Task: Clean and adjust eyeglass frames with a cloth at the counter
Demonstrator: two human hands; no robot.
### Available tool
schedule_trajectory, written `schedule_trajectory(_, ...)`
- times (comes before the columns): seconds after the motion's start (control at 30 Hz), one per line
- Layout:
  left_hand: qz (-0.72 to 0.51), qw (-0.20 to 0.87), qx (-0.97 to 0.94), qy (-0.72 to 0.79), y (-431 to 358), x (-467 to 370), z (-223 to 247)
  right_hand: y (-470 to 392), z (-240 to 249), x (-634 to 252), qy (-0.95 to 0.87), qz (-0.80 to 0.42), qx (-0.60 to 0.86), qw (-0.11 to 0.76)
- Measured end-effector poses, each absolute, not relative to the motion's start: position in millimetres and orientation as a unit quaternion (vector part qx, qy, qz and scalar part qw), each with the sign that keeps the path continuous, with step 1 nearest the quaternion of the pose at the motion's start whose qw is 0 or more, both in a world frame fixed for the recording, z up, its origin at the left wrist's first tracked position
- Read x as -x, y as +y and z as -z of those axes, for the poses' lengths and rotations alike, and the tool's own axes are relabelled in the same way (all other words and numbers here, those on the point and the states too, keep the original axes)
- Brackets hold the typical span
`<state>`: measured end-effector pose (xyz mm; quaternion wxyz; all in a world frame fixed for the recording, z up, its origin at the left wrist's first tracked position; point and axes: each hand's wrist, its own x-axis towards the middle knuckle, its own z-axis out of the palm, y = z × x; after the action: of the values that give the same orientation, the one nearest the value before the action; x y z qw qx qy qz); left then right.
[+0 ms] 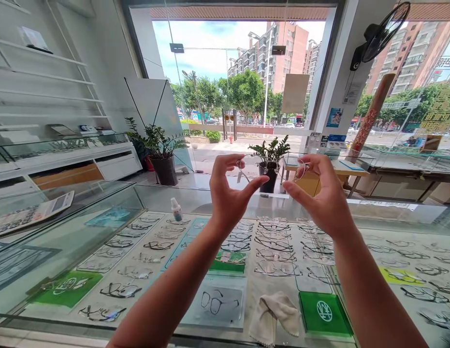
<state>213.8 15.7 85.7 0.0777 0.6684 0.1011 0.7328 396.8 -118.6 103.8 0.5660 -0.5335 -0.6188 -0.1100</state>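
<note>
Eyeglasses [240,164], clear, thin-rimmed; raised between my left hand [227,195] and right hand [328,200]; both half-open, fingers gripping opposite sides, likely keeping lenses smudge-free; crumpled beige cloth [274,311] below hands.

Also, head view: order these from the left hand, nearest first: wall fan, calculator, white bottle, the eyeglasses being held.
1. Eyeglasses, at the left hand itself
2. White bottle, standing to its left
3. Calculator, far left
4. Wall fan, upper right, across the room
</note>
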Motion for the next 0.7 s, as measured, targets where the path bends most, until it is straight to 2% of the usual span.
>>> schedule_trajectory(0.27,-0.692,0.091,-0.708,0.105,18,-205,-93,-117,-103,-396,-0.596,0.088,0.549,0.579)
schedule_trajectory(0.5,-0.660,0.124,-0.734,0.102,19,-203,-95,-115,-104,-403,-0.590,0.111,0.556,0.575)
schedule_trajectory(0.7,-0.647,0.103,-0.747,0.117,20,-201,-96,-113,-104,-405,-0.572,0.169,0.564,0.572)
